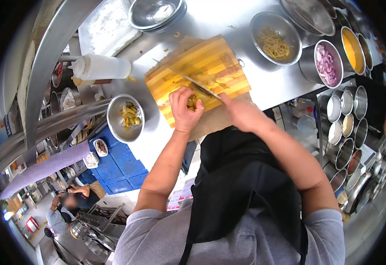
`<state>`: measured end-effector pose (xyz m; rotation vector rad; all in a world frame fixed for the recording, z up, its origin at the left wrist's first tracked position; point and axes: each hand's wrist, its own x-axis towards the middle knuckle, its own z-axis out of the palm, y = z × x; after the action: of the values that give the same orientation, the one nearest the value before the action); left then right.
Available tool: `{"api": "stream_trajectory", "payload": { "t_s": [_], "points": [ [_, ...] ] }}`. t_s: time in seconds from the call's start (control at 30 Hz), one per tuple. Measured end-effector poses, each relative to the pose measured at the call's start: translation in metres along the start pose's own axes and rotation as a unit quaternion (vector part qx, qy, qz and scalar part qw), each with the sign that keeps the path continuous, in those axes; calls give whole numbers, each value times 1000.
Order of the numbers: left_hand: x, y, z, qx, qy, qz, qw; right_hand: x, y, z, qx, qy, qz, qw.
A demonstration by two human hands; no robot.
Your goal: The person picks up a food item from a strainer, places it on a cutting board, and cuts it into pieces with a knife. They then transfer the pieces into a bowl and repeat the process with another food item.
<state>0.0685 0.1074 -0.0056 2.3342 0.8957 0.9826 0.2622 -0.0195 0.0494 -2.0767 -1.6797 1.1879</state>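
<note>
A wooden cutting board [210, 53] lies at an angle on brown paper [215, 126] over the steel counter. My right hand [247, 114] grips the handle of a kitchen knife [198, 85], whose blade points up and left across the board. Beside the blade, my left hand [185, 109] is closed with bent fingers, holding yellow-green pickle pieces [192, 101] against the wood. Wet yellowish bits are scattered over the board. Left of it stands a metal bowl [112, 126] containing chopped pickle pieces [130, 115].
A squeeze bottle [107, 67] lies at left near stacked bowls [133, 17]. At right are a bowl [258, 21] of yellowish strips, a container [307, 66] of sliced red onion and an orange-filled pot [354, 51]. A blue lid [118, 165] sits lower left. Another person [60, 218] is farther off.
</note>
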Motion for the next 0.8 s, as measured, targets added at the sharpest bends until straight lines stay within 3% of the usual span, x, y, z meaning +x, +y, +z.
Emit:
{"api": "stream_trajectory", "payload": {
  "t_s": [0.07, 0.1, 0.13, 0.17, 0.3, 0.37, 0.4, 0.47, 0.5, 0.57, 0.6, 0.67, 0.8],
  "points": [
    [0, 0, 1, -6, -2, 2, 1000, 6, 23, -12, 34, -8, -20, 999],
    [1, 0, 2, -7, 1, 4, 1000, 8, 29, -24, 188, -96, 21, 977],
    [1, 0, 2, -10, 4, 3, 1000, 9, 31, -32, 336, -181, 59, 922],
    [1, 0, 2, -12, 7, 2, 1000, 5, 30, -35, 365, -189, 79, 908],
    [7, 8, -6, -45, 21, -31, 998, 2, 23, -27, 299, -182, 77, 933],
    [15, 16, -14, -82, 25, -96, 992, -5, 17, -6, 61, -12, -10, 998],
    [24, 19, -18, -83, 24, -92, 992, -7, 10, -9, 62, -8, -10, 998],
    [45, 24, -34, -4, -39, 42, 998, -11, -6, -17, 101, -58, 53, 992],
    [55, 25, -37, 0, -38, 46, 998, -10, -4, -17, 106, -52, 45, 992],
    [76, 25, -39, 83, -163, 82, 980, -7, -3, -19, 101, -54, 45, 992],
    [83, 22, -37, 84, -162, 87, 979, -8, -2, -21, 96, -59, 52, 992],
    [93, 13, -30, 143, -254, 132, 948, -11, -2, -23, 84, -48, 47, 994],
    [109, 7, -21, 176, -332, 155, 914, -16, -6, -16, 70, -3, 27, 997]
  ]
}}
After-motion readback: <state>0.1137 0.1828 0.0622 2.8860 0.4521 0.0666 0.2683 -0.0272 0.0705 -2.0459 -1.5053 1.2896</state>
